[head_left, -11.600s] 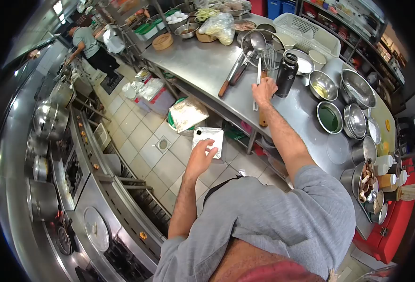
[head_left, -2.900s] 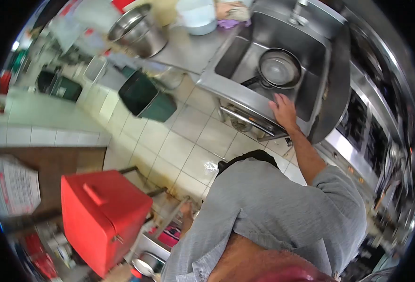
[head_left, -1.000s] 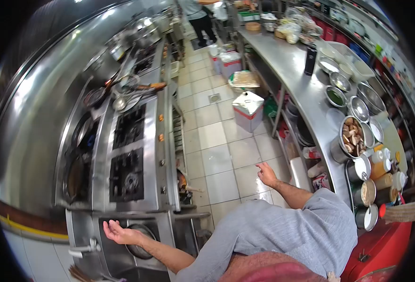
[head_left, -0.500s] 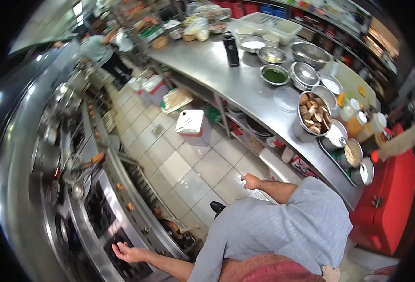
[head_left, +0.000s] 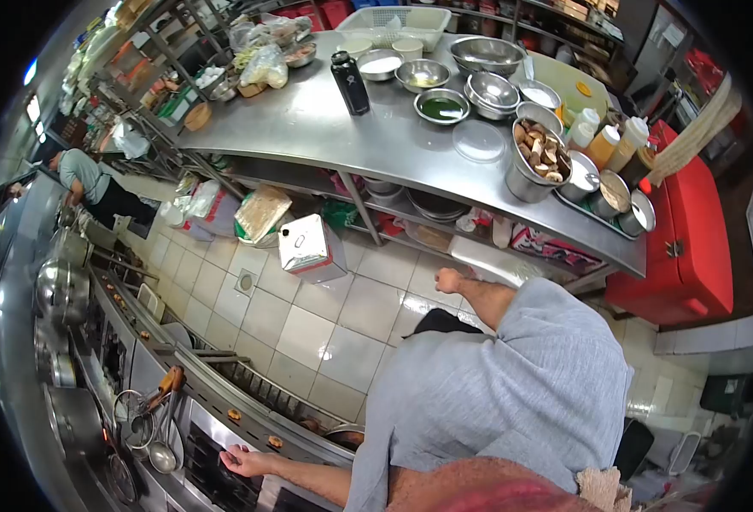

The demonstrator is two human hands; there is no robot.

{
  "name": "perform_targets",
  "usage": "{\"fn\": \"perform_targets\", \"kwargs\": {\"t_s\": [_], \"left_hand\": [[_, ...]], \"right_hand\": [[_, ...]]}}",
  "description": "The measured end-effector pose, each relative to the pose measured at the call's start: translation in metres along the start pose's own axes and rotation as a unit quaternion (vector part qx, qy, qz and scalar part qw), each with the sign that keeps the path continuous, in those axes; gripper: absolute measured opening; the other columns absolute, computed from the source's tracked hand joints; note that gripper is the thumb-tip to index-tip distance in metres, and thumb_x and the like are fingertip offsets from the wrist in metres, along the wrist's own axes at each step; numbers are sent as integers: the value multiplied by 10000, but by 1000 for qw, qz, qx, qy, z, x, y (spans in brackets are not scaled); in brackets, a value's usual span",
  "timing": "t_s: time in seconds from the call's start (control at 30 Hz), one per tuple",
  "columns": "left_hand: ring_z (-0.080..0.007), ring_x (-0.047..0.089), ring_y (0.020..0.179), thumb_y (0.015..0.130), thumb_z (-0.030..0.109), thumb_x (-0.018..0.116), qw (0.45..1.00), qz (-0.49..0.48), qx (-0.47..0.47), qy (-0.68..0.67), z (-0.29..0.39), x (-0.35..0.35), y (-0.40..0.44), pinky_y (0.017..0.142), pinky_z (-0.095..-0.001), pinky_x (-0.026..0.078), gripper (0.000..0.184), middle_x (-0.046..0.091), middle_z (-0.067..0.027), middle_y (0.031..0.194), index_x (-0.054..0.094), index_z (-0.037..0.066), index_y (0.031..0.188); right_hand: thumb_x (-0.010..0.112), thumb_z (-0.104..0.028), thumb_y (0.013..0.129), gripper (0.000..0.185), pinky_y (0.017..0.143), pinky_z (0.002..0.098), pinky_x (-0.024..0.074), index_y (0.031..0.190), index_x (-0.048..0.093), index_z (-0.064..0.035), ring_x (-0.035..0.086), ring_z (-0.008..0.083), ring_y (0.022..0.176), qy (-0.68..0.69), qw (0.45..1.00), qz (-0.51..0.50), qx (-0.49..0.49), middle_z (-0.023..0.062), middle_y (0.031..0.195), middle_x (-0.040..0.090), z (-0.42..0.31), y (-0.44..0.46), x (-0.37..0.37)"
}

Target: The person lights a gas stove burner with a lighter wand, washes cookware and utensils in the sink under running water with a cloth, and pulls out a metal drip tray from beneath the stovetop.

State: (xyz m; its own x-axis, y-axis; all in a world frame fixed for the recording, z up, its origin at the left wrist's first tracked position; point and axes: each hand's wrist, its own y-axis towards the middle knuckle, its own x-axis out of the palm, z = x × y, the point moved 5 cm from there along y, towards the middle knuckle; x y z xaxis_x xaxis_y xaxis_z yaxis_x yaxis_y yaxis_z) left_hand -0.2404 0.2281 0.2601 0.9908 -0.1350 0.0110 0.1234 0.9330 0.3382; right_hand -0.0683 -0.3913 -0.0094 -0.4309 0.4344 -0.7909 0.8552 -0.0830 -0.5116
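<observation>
My left hand (head_left: 247, 462) is stretched out over the stove (head_left: 206, 465), palm partly up. Its fingers are loosely curled and apart, and nothing shows in them. Close to it on the stove lie a ladle (head_left: 162, 456) and a round wire strainer (head_left: 129, 408). My right hand (head_left: 449, 280) hangs in front of the steel worktable, over the tiled floor. Its fingers are closed; whatever they may hold is hidden. It touches neither the table nor the white metal can (head_left: 308, 243) farther along the floor.
On the steel worktable (head_left: 300, 128) stand a black bottle (head_left: 350, 84), a bowl of green liquid (head_left: 443, 107), a pot of mushrooms (head_left: 530, 183) and sauce bottles (head_left: 601, 147). A red chest (head_left: 675, 247) stands at its right end. Another person (head_left: 90, 183) bends at the far left.
My view has swung left, showing more of the worktable and the other person. My left hand's fingers have curled in more. My right hand is still closed.
</observation>
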Motion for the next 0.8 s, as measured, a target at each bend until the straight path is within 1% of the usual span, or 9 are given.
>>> {"fn": "perform_targets", "kwargs": {"t_s": [0.13, 0.17, 0.33, 0.4, 0.47, 0.5, 0.6, 0.7, 0.8], "left_hand": [[-164, 552, 719, 746, 82, 602, 997, -13, -4, 71, -52, 7, 18, 571, -257, 434, 321, 584, -95, 874, 530, 4, 1048], [-187, 554, 706, 751, 83, 599, 974, -18, 118, 193, -55, 9, 16, 593, -272, 448, 308, 588, -102, 844, 531, -8, 1038], [-251, 545, 939, 760, 72, 559, 950, -234, -4, 208, -112, 33, 12, 828, -334, 421, 394, 550, -141, 1040, 472, -6, 1136], [-280, 533, 991, 737, 56, 555, 870, -315, 53, 376, -114, 31, 12, 854, -341, 415, 409, 533, -168, 1084, 482, 23, 1138], [-323, 532, 928, 736, 72, 524, 787, -372, 54, 490, -107, 28, 9, 805, -383, 429, 343, 546, -162, 1004, 508, 27, 1075], [-333, 532, 901, 735, 76, 512, 731, -405, 41, 548, -111, 25, 9, 782, -400, 433, 315, 551, -156, 972, 517, 26, 1046], [-335, 530, 851, 721, 74, 505, 733, -371, 45, 569, -94, 21, 3, 749, -416, 425, 246, 549, -146, 912, 528, 33, 962], [-297, 531, 849, 705, 62, 516, 698, -400, 102, 585, -98, 19, 8, 758, -384, 404, 196, 542, -118, 867, 524, 53, 901], [-201, 506, 859, 680, 76, 530, 580, -508, 217, 599, -106, 12, -1, 770, -327, 355, 200, 506, -54, 840, 508, 87, 878]], "right_hand": [[649, -229, 598, 386, 768, 383, 462, 954, 608, -85, 579, 294, 870, 14, 997, -26, -69, 143, 925, 611, -40, 10, 13], [650, -229, 594, 394, 768, 381, 461, 955, 605, -78, 577, 296, 869, 0, 994, -36, -100, 147, 922, 610, -51, 17, 23], [666, -218, 610, 351, 703, 352, 476, 902, 614, -31, 592, 266, 774, -44, 989, -67, -125, 156, 879, 602, -66, 83, 28], [635, -132, 658, 317, 423, 319, 430, 944, 574, -11, 499, 165, 458, 25, 985, -125, -116, 109, 681, 565, -55, 136, 53], [616, -101, 680, 327, 373, 311, 397, 988, 549, -16, 480, 148, 458, 64, 975, -198, -78, 90, 683, 561, -67, 173, 58], [616, -101, 680, 327, 373, 311, 397, 988, 549, -16, 480, 148, 458, 33, 968, -225, -107, 90, 683, 561, -97, 184, 56], [597, -94, 691, 337, 345, 301, 377, 1010, 535, -2, 485, 143, 468, 57, 961, -264, -54, 82, 671, 551, -163, 212, 37], [569, -100, 708, 316, 364, 286, 390, 1004, 544, 10, 494, 140, 490, 15, 952, -272, -140, 74, 654, 544, -262, 241, 50], [572, -126, 714, 303, 391, 277, 401, 982, 558, 13, 496, 137, 491, 1, 914, -266, -307, 64, 651, 548, -366, 267, 100]]}}
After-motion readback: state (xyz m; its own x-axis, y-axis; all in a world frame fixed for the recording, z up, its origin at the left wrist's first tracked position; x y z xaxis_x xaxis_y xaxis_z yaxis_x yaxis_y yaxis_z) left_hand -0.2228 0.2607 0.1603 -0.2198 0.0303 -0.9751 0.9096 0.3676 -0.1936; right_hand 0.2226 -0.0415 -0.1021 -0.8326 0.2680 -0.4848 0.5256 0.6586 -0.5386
